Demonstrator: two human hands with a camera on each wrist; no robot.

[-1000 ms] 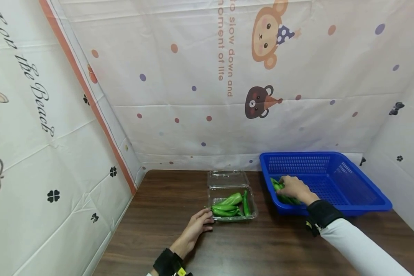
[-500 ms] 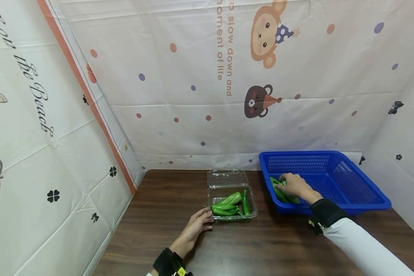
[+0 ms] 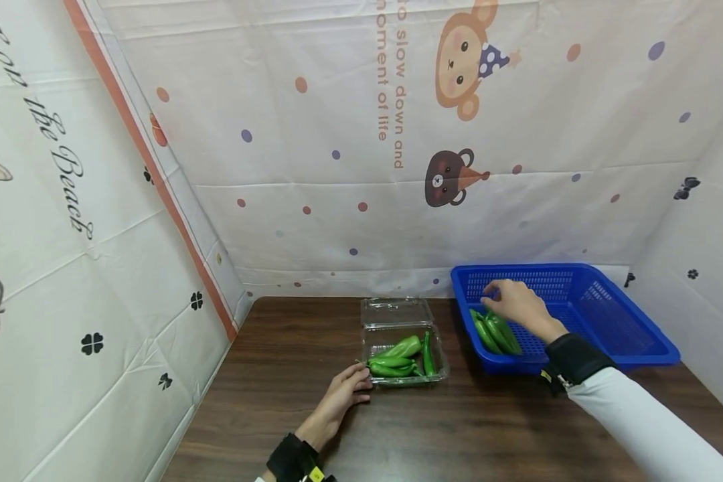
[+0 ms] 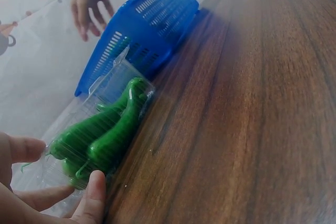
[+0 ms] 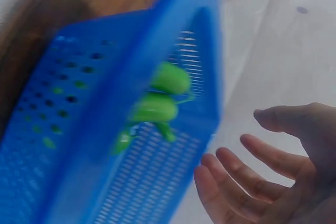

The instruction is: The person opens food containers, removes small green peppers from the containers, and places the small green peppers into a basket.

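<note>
Left hand (image 3: 342, 395): rests on the wooden table (image 3: 470, 428) at the near left corner of the clear plastic clamshell box (image 3: 405, 351). In the left wrist view the thumb and fingertips (image 4: 95, 191) touch the box's wall from outside, loosely bent against it; nothing is lifted.

Clear plastic clamshell box: open, lid tipped back on the far side of the left hand. Contents: several green peppers (image 3: 397, 358), lying lengthwise and crowded together, just beyond the left fingertips. One darker, thinner pepper (image 3: 427, 352) lies along the side of the box away from the left hand.

Right hand (image 3: 514, 302): raised above the blue plastic basket (image 3: 614, 328), over its left end. The right wrist view shows the fingers (image 5: 247, 182) spread and relaxed, palm empty, gripping nothing and touching nothing.

Blue plastic basket: perforated walls and floor, standing on the table to the right of the clamshell box, near it but not touching. Contents: a small group of green peppers (image 3: 494, 333) lying side by side against the left wall, directly below and slightly nearer the person than the right hand, apart from the fingers.

Sleeves: white right sleeve (image 3: 651, 435) with a black wrist strap (image 3: 572, 359); black strap (image 3: 292, 458) on the left wrist.
</note>
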